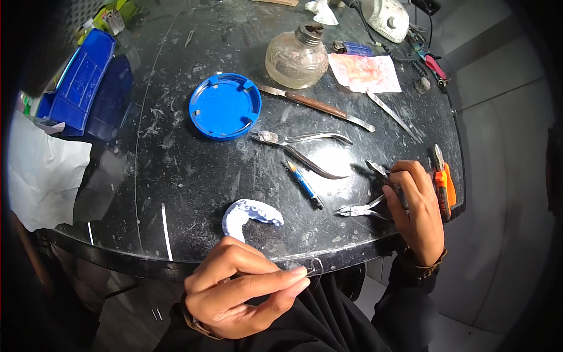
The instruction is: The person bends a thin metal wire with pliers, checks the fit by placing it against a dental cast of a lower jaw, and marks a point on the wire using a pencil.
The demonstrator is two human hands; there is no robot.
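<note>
My left hand (243, 287) is at the table's near edge, its fingertips pinching a small bent piece of thin wire (315, 267). Just beyond it lies a pale blue dental cast (249, 214), arch-shaped. My right hand (416, 208) rests on the dark tabletop at the right, fingers curled around the handles of small silver pliers (360, 209) whose jaws point left. An orange-handled cutter (443, 185) lies right beside that hand. A blue pencil (305, 185) sits between the cast and the pliers.
A round dark table (193, 170) carries a blue round lid (224, 105), silver forceps-like pliers (299, 146), a wood-handled knife (316, 107), a glass spirit lamp (296, 56), pink paper (365, 73), a metal spatula (393, 115). Blue box (82, 82) and white paper (41, 173) lie left.
</note>
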